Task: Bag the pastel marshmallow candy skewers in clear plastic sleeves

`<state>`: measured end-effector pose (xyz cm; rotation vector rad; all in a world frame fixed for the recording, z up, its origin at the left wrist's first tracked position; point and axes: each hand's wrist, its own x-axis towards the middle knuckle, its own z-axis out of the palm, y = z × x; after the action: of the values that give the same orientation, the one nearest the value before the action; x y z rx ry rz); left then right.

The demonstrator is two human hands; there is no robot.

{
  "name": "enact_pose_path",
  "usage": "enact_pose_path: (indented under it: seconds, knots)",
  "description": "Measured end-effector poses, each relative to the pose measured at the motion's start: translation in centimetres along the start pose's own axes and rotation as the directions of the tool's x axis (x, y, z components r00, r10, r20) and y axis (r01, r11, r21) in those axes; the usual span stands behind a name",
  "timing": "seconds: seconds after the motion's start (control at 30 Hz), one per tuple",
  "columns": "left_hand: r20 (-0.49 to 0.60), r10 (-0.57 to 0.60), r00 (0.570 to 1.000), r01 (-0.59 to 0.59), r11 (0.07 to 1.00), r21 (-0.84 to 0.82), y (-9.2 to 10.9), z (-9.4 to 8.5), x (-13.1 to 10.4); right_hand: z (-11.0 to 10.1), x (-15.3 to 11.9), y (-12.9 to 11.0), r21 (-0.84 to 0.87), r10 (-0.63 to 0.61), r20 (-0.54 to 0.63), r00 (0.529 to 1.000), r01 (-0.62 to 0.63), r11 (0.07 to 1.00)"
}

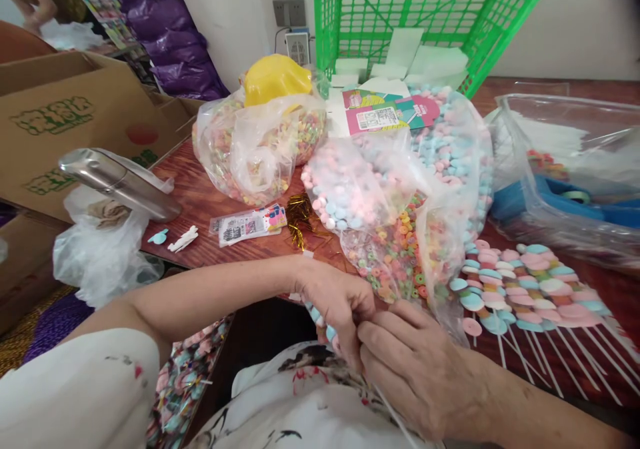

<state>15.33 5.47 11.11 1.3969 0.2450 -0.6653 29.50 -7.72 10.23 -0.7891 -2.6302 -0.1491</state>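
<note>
My left hand [335, 302] and my right hand [420, 369] meet at the table's front edge, fingertips pinched together. A white stick [395, 414] runs down from between them. Pink and blue pieces [320, 322] show beneath my left hand, seemingly on the same stick; the fingers hide the join. Just beyond lies a clear bag of colourful rings [390, 256], with a bag of pink and blue pieces [345, 182] behind it. To the right, several finished-looking skewers of pink, blue and white discs [535, 289] lie with their sticks toward me.
A steel flask [120, 182] stands tilted at the left beside cardboard boxes [65, 122]. Printed packets [250, 226] and gold tinsel [299, 216] lie mid-table. A green crate [325, 36] is at the back, a clear tub [565, 109] at the right. Below sits a container of wrapped skewers [185, 382].
</note>
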Motion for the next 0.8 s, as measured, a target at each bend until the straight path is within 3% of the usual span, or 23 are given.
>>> enact_pose_path:
  seconds: [0.07,0.13,0.17,0.23,0.27,0.33,0.4,0.43,0.5,0.53,0.57,0.6,0.63,0.67,0.7,0.73,0.77,0.8]
  knots:
    - [-0.077,0.098,0.992,-0.092,0.992,0.083,0.8,-0.3,-0.5,0.3,-0.1,-0.1,-0.068,0.022,0.005,1.0,-0.021,0.997]
    - [-0.206,0.233,0.95,-0.142,0.915,0.378,1.6,-0.4,-0.9,1.1,-0.3,0.3,-0.139,0.075,0.014,0.997,-0.073,0.988]
    - [-0.289,0.31,0.906,-0.096,0.815,0.572,2.1,-0.3,-1.1,1.6,-0.3,0.9,-0.166,0.121,0.003,0.993,-0.119,0.979]
    - [-0.422,0.488,0.764,0.14,0.512,0.847,2.8,0.0,-1.1,2.7,-0.3,3.0,-0.139,0.271,-0.074,0.96,-0.279,0.95]
    - [-0.441,0.588,0.678,0.266,0.362,0.893,2.9,0.3,-1.0,3.0,-0.2,4.4,-0.064,0.372,-0.132,0.919,-0.383,0.922]
    - [-0.384,0.76,0.524,0.424,0.158,0.892,2.8,0.7,-0.5,2.9,0.1,7.4,0.162,0.624,-0.232,0.746,-0.603,0.781]
    - [-0.284,0.868,0.408,0.452,0.079,0.889,2.1,0.6,0.3,1.9,0.6,9.5,0.231,0.722,-0.321,0.613,-0.688,0.688]
    - [-0.264,0.898,0.353,0.434,0.093,0.896,1.7,0.3,0.6,1.3,1.0,9.8,0.264,0.747,-0.365,0.556,-0.707,0.656]
    - [-0.329,0.914,0.238,0.33,0.242,0.912,0.9,-0.4,1.0,0.6,2.0,8.9,0.488,0.815,-0.384,0.433,-0.654,0.577]
    - [-0.407,0.895,0.18,0.224,0.366,0.903,0.7,-0.8,0.9,0.7,2.6,7.8,0.684,0.874,-0.317,0.368,-0.55,0.48]
    - [-0.501,0.856,0.129,0.073,0.496,0.865,0.6,-1.1,0.7,1.0,3.2,6.6,0.868,0.917,-0.191,0.349,-0.376,0.324]
    - [-0.585,0.803,0.11,-0.114,0.595,0.795,0.6,-1.4,0.2,1.5,3.7,5.4,0.963,0.921,-0.035,0.387,-0.233,0.135]
    - [-0.635,0.763,0.125,-0.316,0.637,0.703,0.7,-1.5,-0.5,2.1,4.0,4.4,0.99,0.895,0.089,0.437,-0.141,-0.029]
    - [-0.642,0.75,0.162,-0.499,0.623,0.602,0.8,-1.5,-1.2,2.6,4.3,3.7,0.985,0.86,0.171,0.481,-0.098,-0.141]
    - [-0.621,0.758,0.197,-0.639,0.58,0.505,0.9,-1.4,-2.1,3.1,4.3,3.3,0.975,0.835,0.22,0.504,-0.088,-0.204]
    - [-0.599,0.775,0.199,-0.73,0.526,0.437,0.8,-1.2,-2.8,3.4,4.2,3.2,0.971,0.83,0.237,0.505,-0.087,-0.224]
    - [-0.6,0.782,0.171,-0.776,0.482,0.407,0.7,-1.0,-3.4,3.6,4.1,3.4,0.972,0.839,0.234,0.491,-0.09,-0.218]
    - [-0.63,0.768,0.115,-0.787,0.458,0.413,0.5,-0.7,-3.9,3.6,4.0,3.7,0.976,0.855,0.217,0.471,-0.093,-0.197]
